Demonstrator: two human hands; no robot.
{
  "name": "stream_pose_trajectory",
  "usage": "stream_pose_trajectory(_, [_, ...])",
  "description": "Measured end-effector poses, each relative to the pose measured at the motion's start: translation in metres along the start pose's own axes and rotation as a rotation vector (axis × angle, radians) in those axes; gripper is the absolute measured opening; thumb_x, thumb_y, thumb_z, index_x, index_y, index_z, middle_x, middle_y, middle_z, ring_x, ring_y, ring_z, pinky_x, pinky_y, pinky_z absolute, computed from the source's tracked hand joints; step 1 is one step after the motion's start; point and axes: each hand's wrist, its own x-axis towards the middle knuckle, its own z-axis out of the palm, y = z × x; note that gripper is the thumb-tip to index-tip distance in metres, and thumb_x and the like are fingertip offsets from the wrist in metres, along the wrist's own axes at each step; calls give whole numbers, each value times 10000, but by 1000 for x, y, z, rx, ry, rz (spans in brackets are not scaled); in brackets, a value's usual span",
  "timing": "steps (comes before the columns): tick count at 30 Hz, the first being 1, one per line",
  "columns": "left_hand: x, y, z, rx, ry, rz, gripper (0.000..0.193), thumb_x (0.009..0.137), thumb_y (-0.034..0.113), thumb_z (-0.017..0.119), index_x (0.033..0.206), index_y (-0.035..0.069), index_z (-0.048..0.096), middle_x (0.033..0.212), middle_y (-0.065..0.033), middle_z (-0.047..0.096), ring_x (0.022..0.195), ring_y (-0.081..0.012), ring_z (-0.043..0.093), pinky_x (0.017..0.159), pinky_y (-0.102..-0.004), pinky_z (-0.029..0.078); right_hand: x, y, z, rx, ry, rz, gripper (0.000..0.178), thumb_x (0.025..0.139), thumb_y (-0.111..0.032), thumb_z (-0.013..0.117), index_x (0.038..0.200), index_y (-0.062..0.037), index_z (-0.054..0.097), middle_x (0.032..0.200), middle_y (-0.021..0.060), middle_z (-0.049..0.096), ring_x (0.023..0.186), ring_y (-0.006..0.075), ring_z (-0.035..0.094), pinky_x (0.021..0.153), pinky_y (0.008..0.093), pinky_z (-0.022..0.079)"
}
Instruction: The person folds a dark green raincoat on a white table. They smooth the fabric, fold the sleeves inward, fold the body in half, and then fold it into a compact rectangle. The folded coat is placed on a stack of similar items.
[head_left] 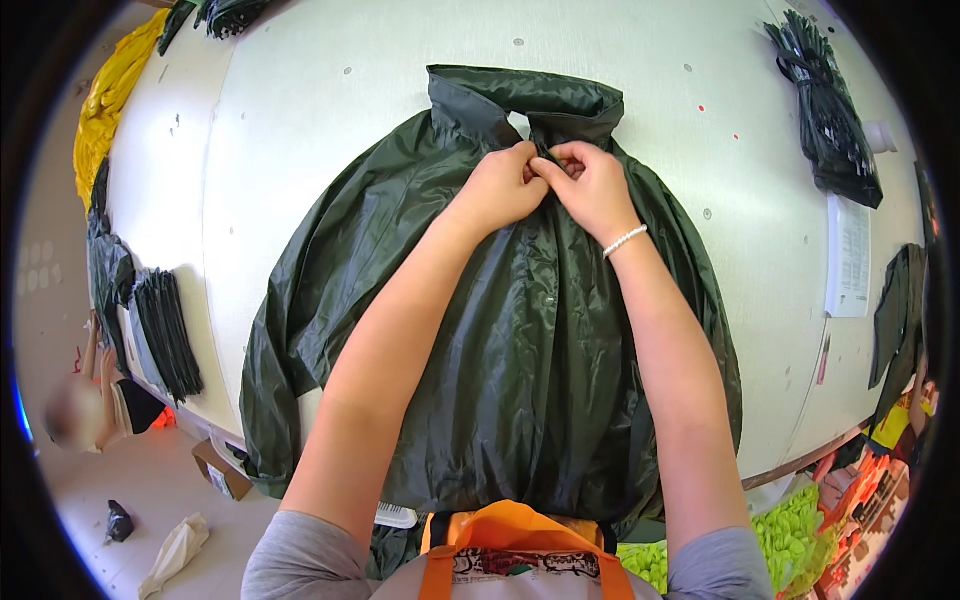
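My left hand (pixel 500 188) and right hand (pixel 590 185) pinch the jacket (pixel 520 330) front closed below the collar (pixel 525 100) at 12 o'clock; thin, slippery, floppy fabric, probably best gripped at the edges.

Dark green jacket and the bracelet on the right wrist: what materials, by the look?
Jacket: thin coated synthetic, likely nylon or polyester rainwear; slight sheen, fine sharp creases. Bracelet: small white glossy beads, pearl-like; real or plastic can't be told. Both hands, left hand and right hand, pinch the front below the collar.
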Motion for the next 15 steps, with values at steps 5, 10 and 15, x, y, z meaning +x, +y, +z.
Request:
stream_pose_trajectory(5, [4,-12,0,-131,-43,-32,169,796,65,482,905,-43,551,745,-158,583,693,-180,575,664,-310,461,14,0,-2,-131,-50,63,375,703,-257,787,876,54,667,723,139,662,645,189,623,624,301,494])
stream_pose_trajectory(10, [-6,-10,8,-163,189,-95,107,780,56,523,839,-26,560,667,-145,581,587,-179,578,578,-312,465,16,7,-1,4,-64,103,278,752,-186,735,881,51,668,730,142,666,632,178,613,632,297,489])
stream_pose_trajectory(15, [-80,49,29,139,191,-156,250,750,230,662,693,21,537,608,-144,591,557,-294,601,528,-376,467,4,10,18,-366,106,-74,199,807,-166,624,893,13,619,919,207,615,901,381,581,806,444,469])
